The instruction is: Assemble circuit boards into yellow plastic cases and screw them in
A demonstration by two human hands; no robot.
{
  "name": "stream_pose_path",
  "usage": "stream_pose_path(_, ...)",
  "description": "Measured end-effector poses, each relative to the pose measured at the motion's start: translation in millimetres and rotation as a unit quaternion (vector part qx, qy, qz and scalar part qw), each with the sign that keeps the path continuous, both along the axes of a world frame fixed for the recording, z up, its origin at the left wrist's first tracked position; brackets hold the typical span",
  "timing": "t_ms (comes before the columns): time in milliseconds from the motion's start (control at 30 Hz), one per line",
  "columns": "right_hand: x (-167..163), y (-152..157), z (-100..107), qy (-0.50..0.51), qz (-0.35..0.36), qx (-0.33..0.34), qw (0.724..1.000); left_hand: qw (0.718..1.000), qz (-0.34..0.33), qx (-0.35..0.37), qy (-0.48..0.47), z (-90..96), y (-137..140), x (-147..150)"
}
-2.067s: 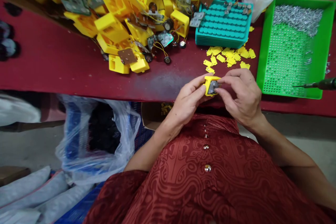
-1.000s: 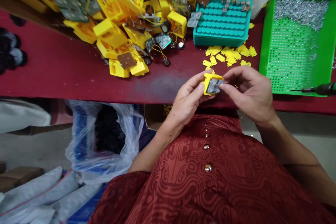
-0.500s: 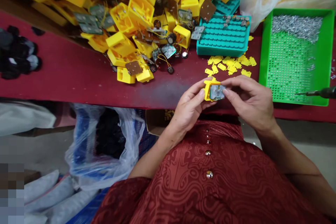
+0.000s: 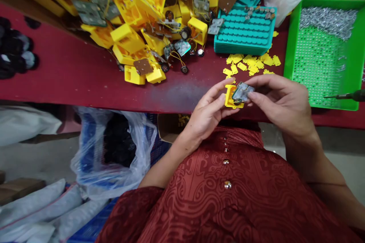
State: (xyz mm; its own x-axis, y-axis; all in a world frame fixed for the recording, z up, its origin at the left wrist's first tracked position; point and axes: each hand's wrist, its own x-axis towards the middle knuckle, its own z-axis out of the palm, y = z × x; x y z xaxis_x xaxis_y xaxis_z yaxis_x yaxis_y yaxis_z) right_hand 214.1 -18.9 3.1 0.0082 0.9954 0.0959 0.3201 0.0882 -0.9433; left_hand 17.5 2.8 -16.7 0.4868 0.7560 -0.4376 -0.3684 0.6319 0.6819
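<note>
My left hand (image 4: 209,112) grips a small yellow plastic housing (image 4: 229,97) between thumb and fingers, its open side facing up. In my right hand (image 4: 281,100) a green-grey circuit board (image 4: 242,93) is pinched between thumb and forefinger. The board sits tilted over the housing's opening, partly covering its inside. Both are held above the table's front edge, just in front of my body. Small flat yellow pieces (image 4: 252,64) lie scattered on the table right behind my hands.
A heap of yellow housings (image 4: 128,38) with wired boards fills the back left. Behind the yellow pieces stands a stack of teal trays (image 4: 242,45). At right, a green basket (image 4: 288,59) holds screws (image 4: 332,21); a screwdriver (image 4: 353,95) reaches over it. A plastic-lined blue crate (image 4: 88,136) stands below.
The circuit board, level in the housing's opening before, is now tilted and raised out on one side by my right hand. My right hand has shifted slightly right.
</note>
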Motion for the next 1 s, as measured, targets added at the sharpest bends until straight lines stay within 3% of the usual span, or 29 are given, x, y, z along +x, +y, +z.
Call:
stream_pose_path(433, -14.8, -9.2, 0.3, -0.064, -0.030, 0.042, 0.997, 0.996, 0.023, 0.073, 0.047, 6.0, -2.7, 4.6)
stream_pose_path(667, -16.4, -10.5, 2.8, -0.127, -0.033, 0.101, 0.986, 0.996, 0.025, 0.073, 0.050, 5.4, -0.9, 5.6)
stream_pose_path(800, -17.2, -10.9, 1.1, -0.119, -0.039, 0.094, 0.988, 0.996, 0.025, 0.076, 0.038, 10.4, -2.7, 5.0)
stream_pose_path(1000, -14.6, -9.7, 4.4, -0.136, -0.004, 0.110, 0.985, 0.988, 0.046, 0.123, 0.080, 8.6, -2.4, 7.1)
